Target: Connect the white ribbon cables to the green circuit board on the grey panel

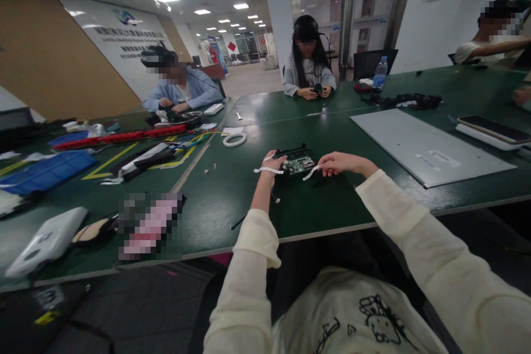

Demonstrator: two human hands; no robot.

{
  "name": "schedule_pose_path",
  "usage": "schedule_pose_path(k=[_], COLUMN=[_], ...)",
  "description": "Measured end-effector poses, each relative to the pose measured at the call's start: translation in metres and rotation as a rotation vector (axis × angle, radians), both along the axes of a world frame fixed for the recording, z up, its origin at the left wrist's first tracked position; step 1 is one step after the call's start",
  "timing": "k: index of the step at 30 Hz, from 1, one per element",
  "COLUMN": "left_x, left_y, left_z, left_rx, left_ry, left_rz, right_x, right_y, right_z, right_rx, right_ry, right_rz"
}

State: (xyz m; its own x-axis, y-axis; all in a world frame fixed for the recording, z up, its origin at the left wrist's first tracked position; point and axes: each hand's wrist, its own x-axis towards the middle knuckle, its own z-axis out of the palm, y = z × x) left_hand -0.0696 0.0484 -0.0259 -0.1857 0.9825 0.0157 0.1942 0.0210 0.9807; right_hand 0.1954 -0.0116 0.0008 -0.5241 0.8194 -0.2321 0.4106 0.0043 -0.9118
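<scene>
My left hand [274, 161] is closed on the left side of a black-framed device with a bare green circuit board [299, 165], just above the green table. White strips [265, 170] lie across the back of this hand and at the wrist. To the right of the board, my right hand [339, 164] pinches a short white strip [310, 173] between thumb and fingers; its loose end hangs down toward the table. A short dark cable end [275, 197] shows below my left wrist. The device's underside is hidden.
A roll of white tape [234, 140] and a small wrench [239, 116] lie beyond my left hand. On the right is a grey panel [418, 144]; a blue tray [50, 171] and tools crowd the left. A water bottle [379, 74] stands far back. Other people sit around the table [332, 207].
</scene>
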Motion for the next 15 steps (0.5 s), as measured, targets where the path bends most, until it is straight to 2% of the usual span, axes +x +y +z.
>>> schedule_pose_path(k=[4,8,15], left_x=[0.000,0.001,0.004], left_y=[-0.001,-0.005,-0.006], left_z=[0.000,0.004,0.007], left_rx=[-0.011,-0.009,0.013], left_ry=[0.032,0.026,0.053], left_rz=[0.000,0.003,0.017], right_x=[-0.002,0.000,0.001], right_y=[-0.003,-0.005,-0.001], right_z=[0.004,0.005,-0.007], right_rx=[-0.094,-0.107,0.080], right_ry=[0.083,0.083,-0.069], right_rz=[-0.059,-0.097,-0.163])
